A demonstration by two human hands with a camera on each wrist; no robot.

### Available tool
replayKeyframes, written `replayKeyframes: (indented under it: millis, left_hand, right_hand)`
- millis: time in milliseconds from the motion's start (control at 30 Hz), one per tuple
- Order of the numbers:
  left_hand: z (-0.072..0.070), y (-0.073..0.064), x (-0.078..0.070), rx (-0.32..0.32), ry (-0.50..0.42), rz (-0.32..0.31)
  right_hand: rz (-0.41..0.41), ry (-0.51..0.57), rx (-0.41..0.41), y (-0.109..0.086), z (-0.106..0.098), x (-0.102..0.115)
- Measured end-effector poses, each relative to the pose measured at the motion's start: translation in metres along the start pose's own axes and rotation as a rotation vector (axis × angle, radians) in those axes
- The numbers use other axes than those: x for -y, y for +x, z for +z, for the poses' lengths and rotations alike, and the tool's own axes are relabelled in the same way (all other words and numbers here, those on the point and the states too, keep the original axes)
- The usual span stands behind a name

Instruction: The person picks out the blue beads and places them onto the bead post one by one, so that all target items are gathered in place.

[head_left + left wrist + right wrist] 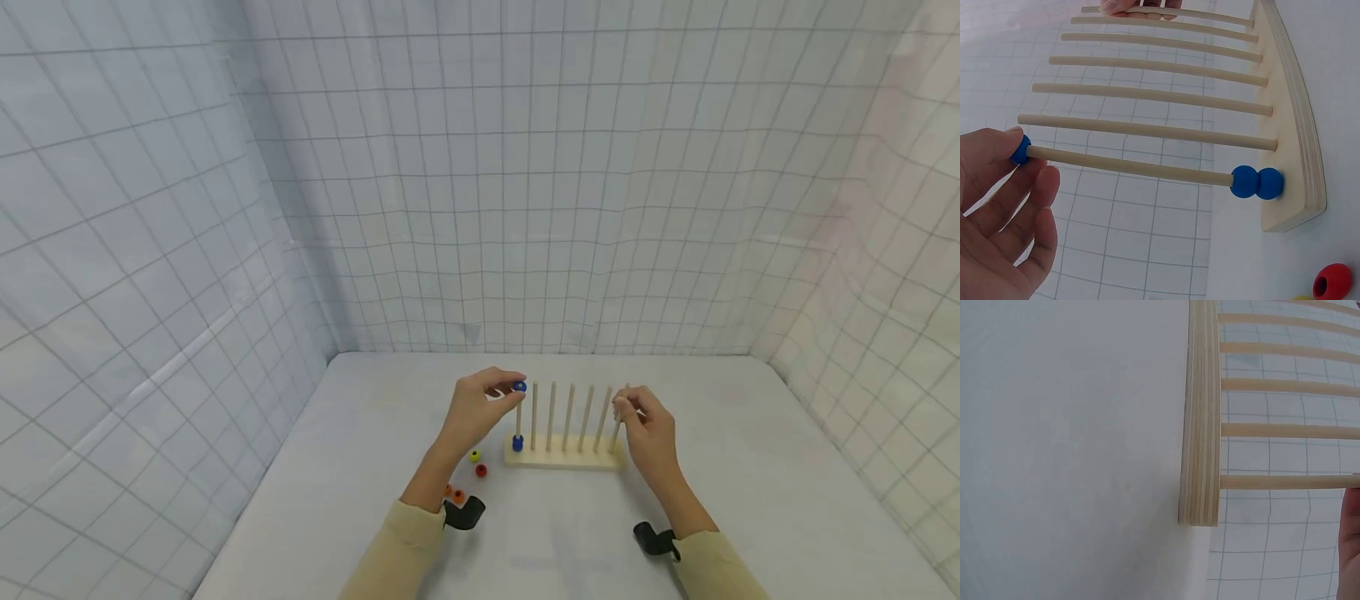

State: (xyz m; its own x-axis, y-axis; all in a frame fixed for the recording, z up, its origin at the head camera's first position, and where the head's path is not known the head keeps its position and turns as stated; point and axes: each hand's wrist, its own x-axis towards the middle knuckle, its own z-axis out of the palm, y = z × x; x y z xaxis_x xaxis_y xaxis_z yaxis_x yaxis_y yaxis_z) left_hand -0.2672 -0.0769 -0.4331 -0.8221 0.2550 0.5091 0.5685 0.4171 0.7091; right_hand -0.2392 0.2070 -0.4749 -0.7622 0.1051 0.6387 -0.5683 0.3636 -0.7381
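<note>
A wooden base (562, 460) with a row of several upright pegs stands on the white table. My left hand (474, 410) pinches a blue bead (1020, 150) between thumb and fingers at the tip of the leftmost peg (1129, 166). The peg's end meets that bead. Two more blue beads (1245, 181) sit stacked at the foot of the same peg, against the base. At the other end of the row, my right hand (651, 427) holds the rightmost peg (1279, 482) near its top with thumb and fingers. The pegs in between carry no beads.
Loose beads lie on the table left of the base: a yellow bead (475, 456), a red bead (481, 471) and orange beads (458, 496) beside my left forearm. White gridded sheeting (525, 208) encloses the table at the back and both sides.
</note>
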Motion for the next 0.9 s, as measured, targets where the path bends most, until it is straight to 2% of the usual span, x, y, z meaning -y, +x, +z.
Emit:
replayKeyframes:
  millis: [333,500,633,900]
  left_hand:
    - [0.003,-0.003,0.005,-0.013,-0.032,-0.021]
    - [0.006,-0.006,0.005,-0.022,-0.039,-0.024]
    - [0.007,-0.007,0.005,-0.026,-0.054,-0.03]
    - [0.008,-0.008,0.005,-0.016,-0.063,-0.055]
  right_hand:
    - [-0.042,0.02,0.015,0.004,-0.001,-0.001]
    - [-0.075,0.046,0.043,0.005,0.0,-0.024]
    - [-0.054,0.11,0.077,0.003,0.001,-0.039]
    - [-0.024,0.133,0.069,0.0,0.003,-0.042]
